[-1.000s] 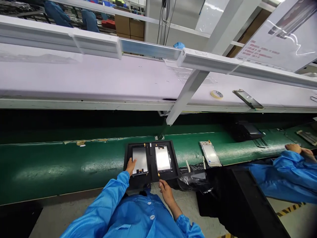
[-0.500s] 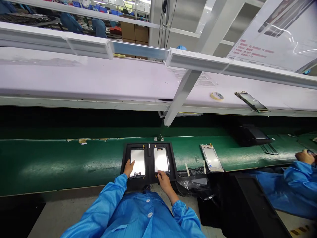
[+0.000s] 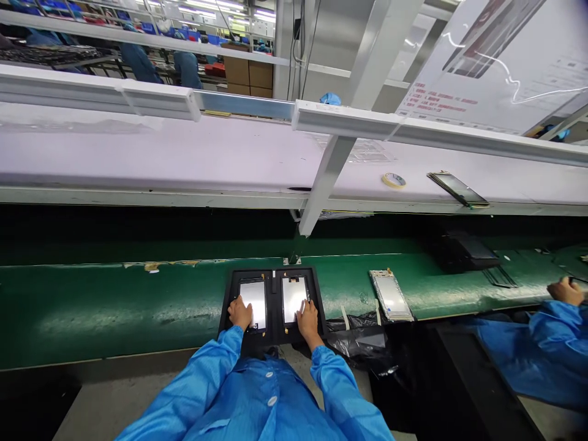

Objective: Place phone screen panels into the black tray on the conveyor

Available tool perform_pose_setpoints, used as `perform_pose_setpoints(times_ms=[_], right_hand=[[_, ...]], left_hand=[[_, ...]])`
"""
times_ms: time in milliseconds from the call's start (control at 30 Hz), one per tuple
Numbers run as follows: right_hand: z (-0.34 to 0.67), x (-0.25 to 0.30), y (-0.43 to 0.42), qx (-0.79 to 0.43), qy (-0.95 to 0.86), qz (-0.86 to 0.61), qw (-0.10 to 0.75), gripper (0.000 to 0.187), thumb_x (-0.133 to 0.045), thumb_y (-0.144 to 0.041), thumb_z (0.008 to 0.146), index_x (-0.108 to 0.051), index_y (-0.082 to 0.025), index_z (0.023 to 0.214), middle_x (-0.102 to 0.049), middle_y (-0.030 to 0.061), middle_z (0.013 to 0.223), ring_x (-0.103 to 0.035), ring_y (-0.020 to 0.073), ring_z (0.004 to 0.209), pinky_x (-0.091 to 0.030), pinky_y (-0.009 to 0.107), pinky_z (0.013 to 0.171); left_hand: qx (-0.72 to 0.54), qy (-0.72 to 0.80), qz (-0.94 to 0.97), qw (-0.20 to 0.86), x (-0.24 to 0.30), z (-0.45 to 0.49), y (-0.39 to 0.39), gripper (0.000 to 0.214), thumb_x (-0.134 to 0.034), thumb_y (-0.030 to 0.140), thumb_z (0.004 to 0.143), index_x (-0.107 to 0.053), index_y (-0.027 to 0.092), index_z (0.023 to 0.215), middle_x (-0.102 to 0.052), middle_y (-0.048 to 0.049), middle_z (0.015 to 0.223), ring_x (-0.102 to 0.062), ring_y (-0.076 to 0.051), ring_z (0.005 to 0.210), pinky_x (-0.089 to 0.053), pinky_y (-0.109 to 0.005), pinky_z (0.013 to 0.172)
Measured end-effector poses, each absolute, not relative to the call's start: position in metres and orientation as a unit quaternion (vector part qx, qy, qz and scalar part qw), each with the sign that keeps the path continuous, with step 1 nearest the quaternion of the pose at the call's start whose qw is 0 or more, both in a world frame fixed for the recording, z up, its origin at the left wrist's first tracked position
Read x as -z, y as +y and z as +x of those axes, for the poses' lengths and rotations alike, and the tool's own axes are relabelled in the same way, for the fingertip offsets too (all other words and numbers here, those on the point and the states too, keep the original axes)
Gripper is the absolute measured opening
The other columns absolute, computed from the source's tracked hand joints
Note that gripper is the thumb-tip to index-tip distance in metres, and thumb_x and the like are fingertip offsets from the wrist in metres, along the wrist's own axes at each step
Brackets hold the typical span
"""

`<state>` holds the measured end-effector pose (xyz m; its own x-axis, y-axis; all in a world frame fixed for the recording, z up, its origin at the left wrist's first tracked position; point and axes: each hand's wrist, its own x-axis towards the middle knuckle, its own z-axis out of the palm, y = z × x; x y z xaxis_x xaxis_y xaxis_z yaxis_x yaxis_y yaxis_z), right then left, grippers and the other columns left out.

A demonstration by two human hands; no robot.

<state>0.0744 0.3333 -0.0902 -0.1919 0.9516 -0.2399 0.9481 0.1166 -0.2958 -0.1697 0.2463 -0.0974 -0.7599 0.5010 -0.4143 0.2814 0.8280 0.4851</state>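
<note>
A black two-compartment tray (image 3: pixel 274 335) lies on the green bench before me, with a flat screen panel in each compartment. The left screen panel (image 3: pixel 257 297) has a bright, silvery face. My left hand (image 3: pixel 241 313) rests over its left edge, fingers apart, thumb on the face. Over in the other compartment, the right screen panel (image 3: pixel 291 297) shows a similar bright face with a dark connector at its top. My right hand (image 3: pixel 309 320) lies on its lower right edge with fingers spread. Both hands hide parts of the panel edges beneath them.
To the right lies a stack of wrapped panels (image 3: pixel 391 295), beside black plastic film (image 3: pixel 358 340) hanging at the bench edge. A black block (image 3: pixel 468 252) sits farther right, near a co-worker's hand (image 3: pixel 566 291). A tape roll (image 3: pixel 394 180) and thin panels (image 3: pixel 458 188) lie on the upper shelf.
My right hand has moved up from the right panel's bottom edge onto its lower right side. My left hand has shifted slightly, still at the left panel's edge. The view has tilted slightly.
</note>
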Motion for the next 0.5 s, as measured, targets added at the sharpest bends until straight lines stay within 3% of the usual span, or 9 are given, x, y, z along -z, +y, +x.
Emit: perform_pose_setpoints(times_ms=[333,500], right_hand=[[0.0754,0.0987,0.3341,-0.178,-0.763,-0.621,-0.027,0.056,-0.055,-0.020,0.094,-0.053,-0.008,0.149,-0.044,0.0220,0.157,-0.043,0.0325,0.143,-0.035,0.037,0.115],[0.0750,0.0957,0.3319,-0.177,-0.754,-0.632,-0.022,0.055,-0.052,-0.018,0.094,-0.054,-0.009,0.148,-0.047,0.0208,0.156,-0.046,0.0324,0.142,-0.039,0.038,0.114]], left_hand=[[-0.226,0.909,0.242,0.253,0.1048,-0.1765,0.2437,0.053,-0.048,0.017,0.097,-0.046,0.004,0.148,-0.058,-0.0232,0.148,-0.050,-0.030,0.142,-0.041,-0.039,0.115],[-0.214,0.901,0.249,0.282,0.1075,-0.1803,0.2414,0.051,-0.053,0.016,0.097,-0.047,0.004,0.147,-0.054,-0.0233,0.153,-0.047,-0.027,0.146,-0.036,-0.041,0.121]])
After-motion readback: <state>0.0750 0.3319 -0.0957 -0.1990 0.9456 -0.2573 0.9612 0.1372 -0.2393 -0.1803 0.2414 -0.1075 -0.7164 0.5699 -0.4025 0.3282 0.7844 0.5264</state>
